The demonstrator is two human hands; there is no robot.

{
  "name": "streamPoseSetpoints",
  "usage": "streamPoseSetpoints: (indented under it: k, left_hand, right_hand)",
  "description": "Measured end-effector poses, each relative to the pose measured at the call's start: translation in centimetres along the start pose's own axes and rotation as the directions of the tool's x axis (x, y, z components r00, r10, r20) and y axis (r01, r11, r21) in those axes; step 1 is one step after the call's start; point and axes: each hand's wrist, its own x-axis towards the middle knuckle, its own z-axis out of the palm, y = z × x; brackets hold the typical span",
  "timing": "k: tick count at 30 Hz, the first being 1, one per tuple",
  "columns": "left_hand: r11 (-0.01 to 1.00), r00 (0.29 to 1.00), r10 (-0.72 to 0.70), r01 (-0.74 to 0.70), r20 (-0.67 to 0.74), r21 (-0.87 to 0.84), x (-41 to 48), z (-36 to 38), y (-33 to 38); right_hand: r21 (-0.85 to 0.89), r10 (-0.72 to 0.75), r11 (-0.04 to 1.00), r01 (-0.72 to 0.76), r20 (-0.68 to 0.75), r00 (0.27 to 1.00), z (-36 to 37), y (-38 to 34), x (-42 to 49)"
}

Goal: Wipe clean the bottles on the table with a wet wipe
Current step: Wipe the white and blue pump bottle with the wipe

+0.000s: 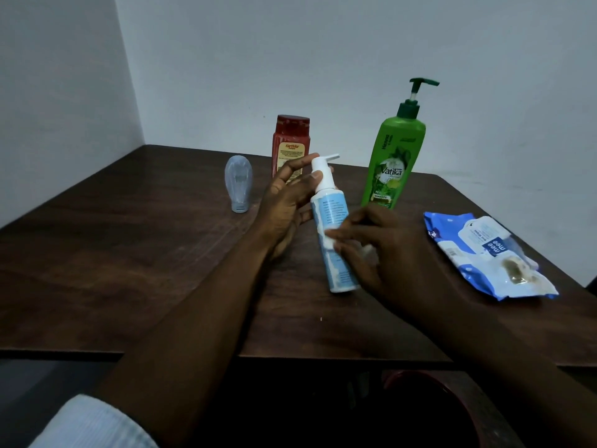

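My left hand (pixel 287 205) grips the neck of a white and light-blue pump bottle (pixel 332 218), which is tilted above the dark wooden table (pixel 129 253). My right hand (pixel 381 250) presses a small white wet wipe (pixel 366 250) against the lower body of that bottle; most of the wipe is hidden under my fingers. Behind stand a red bottle (pixel 292 137), a tall green pump shampoo bottle (pixel 395 156) and a small translucent bluish bottle (pixel 239 184) resting upside down on its cap.
A blue and white wet wipe pack (pixel 484 253) with a brownish stain lies at the right of the table. White walls close in behind and to the left. A dark round object (pixel 429 405) sits below the table's front edge.
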Motion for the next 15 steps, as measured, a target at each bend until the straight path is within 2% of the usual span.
streamPoseSetpoints:
  k: [7,13,15]
  left_hand:
    - [0.999,0.999,0.033,-0.032,-0.032,0.029,-0.1,0.2,0.1]
    - [0.998,0.993,-0.04,0.046,-0.114,0.052,0.1,0.3,-0.3]
    - [0.995,0.99,-0.056,0.067,-0.131,0.077,0.2,0.3,-0.5]
  right_hand:
    - [-0.012,-0.036,0.999,0.035,-0.032,0.999,0.0,0.2,5.3]
    - [-0.005,0.012,1.0,-0.012,0.037,0.999,0.4,0.5,0.8]
    - [0.009,0.011,1.0,-0.011,0.019,1.0,0.4,0.4,-1.3]
